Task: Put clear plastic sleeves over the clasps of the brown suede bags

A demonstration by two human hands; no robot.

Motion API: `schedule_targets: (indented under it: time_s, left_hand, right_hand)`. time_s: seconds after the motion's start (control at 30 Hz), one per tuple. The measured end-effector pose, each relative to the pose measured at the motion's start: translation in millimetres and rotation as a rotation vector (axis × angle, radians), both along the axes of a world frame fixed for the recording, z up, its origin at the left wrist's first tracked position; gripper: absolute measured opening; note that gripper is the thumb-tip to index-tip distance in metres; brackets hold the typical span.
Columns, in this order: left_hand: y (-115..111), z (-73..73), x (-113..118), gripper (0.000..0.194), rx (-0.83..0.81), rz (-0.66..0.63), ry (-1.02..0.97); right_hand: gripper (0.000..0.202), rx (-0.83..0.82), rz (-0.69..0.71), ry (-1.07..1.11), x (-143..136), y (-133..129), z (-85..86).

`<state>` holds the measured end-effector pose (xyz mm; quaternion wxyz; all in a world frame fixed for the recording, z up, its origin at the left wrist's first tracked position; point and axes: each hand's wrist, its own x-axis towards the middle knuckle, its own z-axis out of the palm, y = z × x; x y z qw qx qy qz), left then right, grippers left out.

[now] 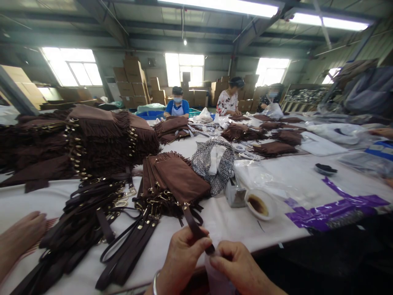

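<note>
While the left hand (181,258) pinches a dark brown strap (193,224) between thumb and fingers, nearer the wearer than the white bowl (272,208) and left of it, the right hand (236,262) is closed on a whitish film (216,276) at the strap's tip. The strap joins a brown pouch (182,178), which lies on other fringed pouches left of the bowl; whether it contains anything cannot be told. Inside the bowl sits a dark brown substance (257,205). Just left of the bowl stands a small metallic box (237,198), its contents hidden. Behind the bowl and leftward, a black-and-white patterned wrap (227,164) surrounds something white (215,159). Right of the bowl and farther back, a small dish (321,172) holds something black (328,167); right and closer lies purple packaging (316,215). Another person's hand (27,229) is far left of the bowl. Well behind the bowl are a blue bin (150,115), its contents unclear, and stacked cardboard boxes (132,84).
</note>
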<state>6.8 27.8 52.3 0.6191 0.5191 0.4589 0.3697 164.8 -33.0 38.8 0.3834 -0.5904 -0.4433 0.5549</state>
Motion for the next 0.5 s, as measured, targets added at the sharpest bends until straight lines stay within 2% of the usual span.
schedule_targets:
  time_s: [0.2,0.3,0.4,0.5]
  left_hand:
    - [-5.0,-7.2,-0.9,0.02,-0.069,-0.101,-0.025]
    - [-10.1,-13.2,2.9,0.026,-0.167,-0.107,-0.101]
    - [-6.0,-13.5,4.3,0.037,-0.397,-0.073,-0.284]
    - [14.8,-10.6,4.8,0.044,-0.642,0.007,-0.481]
  right_hand:
    - [0.012,0.075,0.042,-0.01,-4.1,3.7,3.3]
    - [0.017,0.104,0.088,-0.031,-1.1,3.2,4.0]
    - [0.029,0.038,0.147,0.039,10.7,-2.1,3.7]
    - [0.039,-0.036,0.246,0.156,26.2,-10.3,5.2]
